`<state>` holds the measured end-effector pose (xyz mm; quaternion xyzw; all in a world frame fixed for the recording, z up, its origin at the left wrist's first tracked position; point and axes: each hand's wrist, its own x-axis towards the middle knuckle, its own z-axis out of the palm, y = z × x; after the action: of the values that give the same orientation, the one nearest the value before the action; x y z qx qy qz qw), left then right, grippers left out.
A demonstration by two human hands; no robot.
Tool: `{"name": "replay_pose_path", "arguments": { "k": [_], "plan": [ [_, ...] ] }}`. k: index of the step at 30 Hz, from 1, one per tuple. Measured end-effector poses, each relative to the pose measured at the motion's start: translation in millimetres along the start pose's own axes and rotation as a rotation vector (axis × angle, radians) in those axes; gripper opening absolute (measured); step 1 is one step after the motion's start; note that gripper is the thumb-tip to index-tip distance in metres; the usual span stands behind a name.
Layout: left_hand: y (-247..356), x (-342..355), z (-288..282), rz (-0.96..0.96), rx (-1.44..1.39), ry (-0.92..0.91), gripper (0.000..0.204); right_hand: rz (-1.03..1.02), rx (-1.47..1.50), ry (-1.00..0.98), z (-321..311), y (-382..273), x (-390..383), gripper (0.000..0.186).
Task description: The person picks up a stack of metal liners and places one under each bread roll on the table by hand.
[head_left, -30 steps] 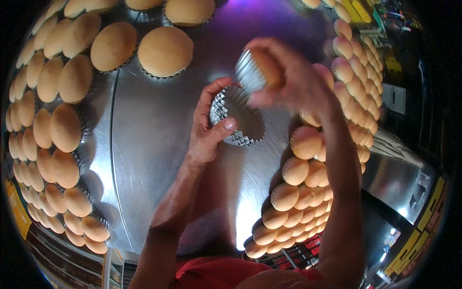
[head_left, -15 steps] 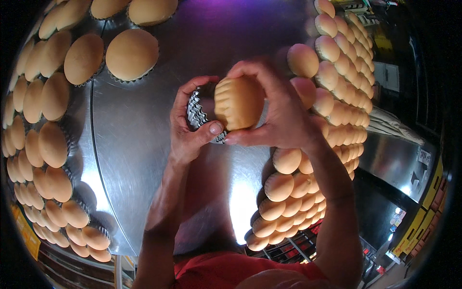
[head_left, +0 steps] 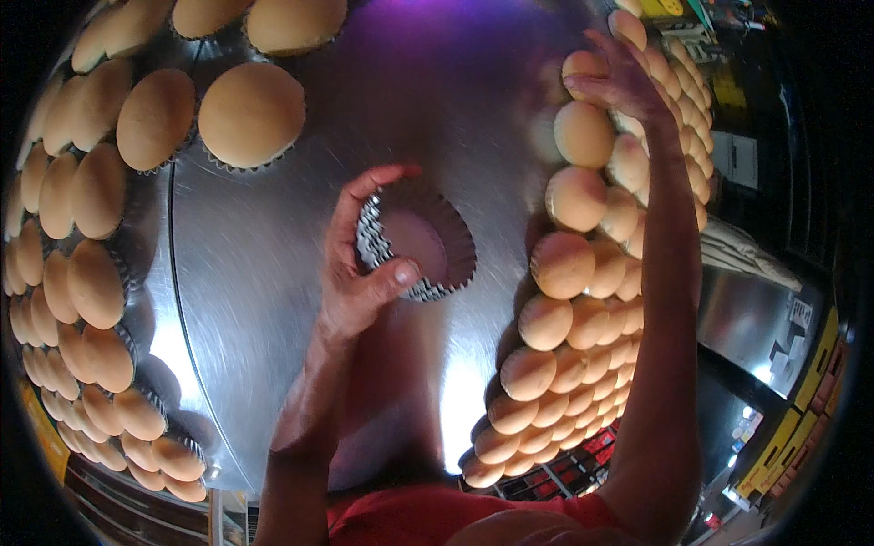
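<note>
My left hand is closed round a stack of fluted metal baking tins, thumb on the near rim and fingers on the far side. The top tin's inside shows empty. My right hand reaches to the far right, with thumb and fingers round a small golden cake at the far end of the nearest row. Just on the near side of it sits another round cake. The right hand's other fingers partly cover cakes behind them.
Many golden cakes stand in close rows along the right side. On the left, more cakes sit in fluted tins on the shiny metal table. A folded cloth lies beyond the right rows.
My right hand has moved from beside the tins to the far right, carrying the cake away. The top tin in my left hand is now uncovered. The view has shifted slightly.
</note>
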<state>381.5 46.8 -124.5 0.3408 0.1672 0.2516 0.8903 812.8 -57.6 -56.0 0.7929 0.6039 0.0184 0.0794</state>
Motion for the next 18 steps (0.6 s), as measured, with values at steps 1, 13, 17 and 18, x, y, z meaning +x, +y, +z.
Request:
{"name": "replay_pose_path", "arguments": {
  "k": [1, 13, 17, 18],
  "plan": [
    [0, -3, 1, -0.016, -0.009, 0.003, 0.092, 0.139, 0.194, -0.004, 2, 1, 11, 0.09],
    [5, -2, -5, -0.037, -0.063, 0.015, 0.088, 0.403, 0.113, 0.107, -20, -53, 132, 0.095],
    [2, 0, -3, -0.051, -0.079, -0.026, 0.087, 0.278, 0.159, 0.213, 12, -48, 90, 0.082],
    [2, 1, -5, -0.041, -0.066, -0.008, 0.088, 0.296, 0.26, 0.142, 5, -78, 85, 0.078]
  ]
}}
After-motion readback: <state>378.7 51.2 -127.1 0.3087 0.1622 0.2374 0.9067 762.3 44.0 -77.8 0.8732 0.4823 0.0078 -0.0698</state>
